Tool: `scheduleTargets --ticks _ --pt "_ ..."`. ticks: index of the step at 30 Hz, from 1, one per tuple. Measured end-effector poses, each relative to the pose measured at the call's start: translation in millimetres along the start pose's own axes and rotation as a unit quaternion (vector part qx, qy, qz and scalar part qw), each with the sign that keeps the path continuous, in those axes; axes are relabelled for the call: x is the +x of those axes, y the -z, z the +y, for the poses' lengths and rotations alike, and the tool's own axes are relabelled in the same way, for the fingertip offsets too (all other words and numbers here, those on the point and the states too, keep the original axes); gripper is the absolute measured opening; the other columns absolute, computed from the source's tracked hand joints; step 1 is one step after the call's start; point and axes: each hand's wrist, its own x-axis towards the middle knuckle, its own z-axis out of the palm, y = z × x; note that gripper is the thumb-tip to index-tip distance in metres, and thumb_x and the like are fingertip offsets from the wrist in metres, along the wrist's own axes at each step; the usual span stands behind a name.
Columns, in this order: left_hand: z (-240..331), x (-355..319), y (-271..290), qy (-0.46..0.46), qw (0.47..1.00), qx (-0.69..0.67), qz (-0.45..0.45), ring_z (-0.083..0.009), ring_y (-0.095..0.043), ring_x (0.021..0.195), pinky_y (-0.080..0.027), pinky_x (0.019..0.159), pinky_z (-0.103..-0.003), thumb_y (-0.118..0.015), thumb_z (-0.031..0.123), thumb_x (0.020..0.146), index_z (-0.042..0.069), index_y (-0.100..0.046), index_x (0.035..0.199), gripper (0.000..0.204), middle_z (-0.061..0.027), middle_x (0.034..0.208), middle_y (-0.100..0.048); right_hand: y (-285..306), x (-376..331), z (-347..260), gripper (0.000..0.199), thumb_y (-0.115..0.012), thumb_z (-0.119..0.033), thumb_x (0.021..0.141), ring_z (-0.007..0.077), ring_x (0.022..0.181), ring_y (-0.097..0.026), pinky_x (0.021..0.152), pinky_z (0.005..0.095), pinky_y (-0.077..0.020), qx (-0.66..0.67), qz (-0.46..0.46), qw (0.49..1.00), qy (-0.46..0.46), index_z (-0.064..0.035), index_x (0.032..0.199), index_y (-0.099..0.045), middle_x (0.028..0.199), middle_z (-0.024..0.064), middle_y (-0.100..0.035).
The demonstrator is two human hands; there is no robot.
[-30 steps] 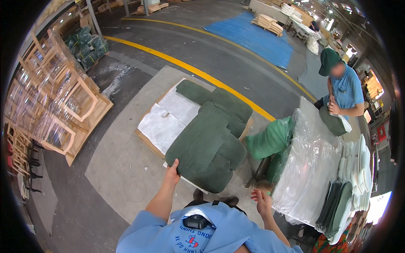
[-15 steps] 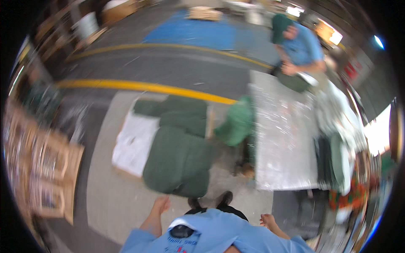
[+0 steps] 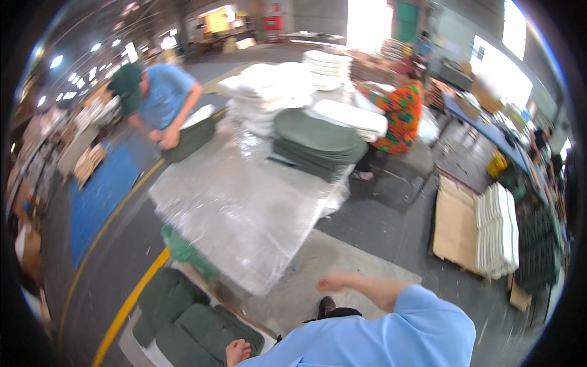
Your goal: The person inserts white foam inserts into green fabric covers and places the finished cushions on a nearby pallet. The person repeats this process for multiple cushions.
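My left hand (image 3: pixel 238 352) hangs low beside a pile of dark green cushions (image 3: pixel 199 333), fingers curled and holding nothing. My right hand (image 3: pixel 332 282) is out in front of my body above the floor, slightly blurred, its fingers closed with nothing visible in them. Ahead is a table covered in clear plastic (image 3: pixel 235 205), apart from both hands. On its far right part lies a stack of dark green cushions (image 3: pixel 318 144), with white cushions (image 3: pixel 351 117) next to it and a taller white pile (image 3: pixel 269 85) behind.
A co-worker in a blue shirt (image 3: pixel 162 92) handles a green cushion (image 3: pixel 191 137) at the table's left corner. Another person in a patterned orange top (image 3: pixel 400 116) is beyond the table. On the right, white cushions (image 3: pixel 496 229) stand by cardboard (image 3: pixel 454 220). Green plastic (image 3: pixel 186 251) hangs beside the table.
My view has swung to the right, bringing the table to the middle and the cushion pile to the lower left. My right arm has come forward across my front.
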Motion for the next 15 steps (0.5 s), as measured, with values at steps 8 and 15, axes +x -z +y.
scheduleTargets --ticks 8,15 --pt "139 -6 -183 -0.125 0.985 0.062 -0.101 -0.018 -0.071 0.085 -0.057 0.072 -0.032 -0.065 0.027 0.108 0.007 -0.064 0.124 0.026 -0.0092 0.105 -0.075 351 -64 -337 0.049 -0.066 -0.05 0.095 0.0316 0.108 -0.071 0.091 0.0498 -0.0575 -0.402 0.342 0.687 0.5 -0.012 0.126 -0.071 0.119 0.0152 -0.074" --pt "174 -26 -261 -0.086 0.949 0.186 -0.24 -0.0146 -0.069 0.09 -0.055 0.078 -0.028 -0.067 0.022 0.106 0.005 -0.063 0.131 0.031 -0.0093 0.109 -0.074 504 -71 -406 0.051 -0.066 -0.053 0.095 0.0259 0.107 -0.072 0.093 0.0465 -0.0579 -0.508 0.406 0.622 0.437 -0.009 0.119 -0.075 0.113 0.014 -0.076"
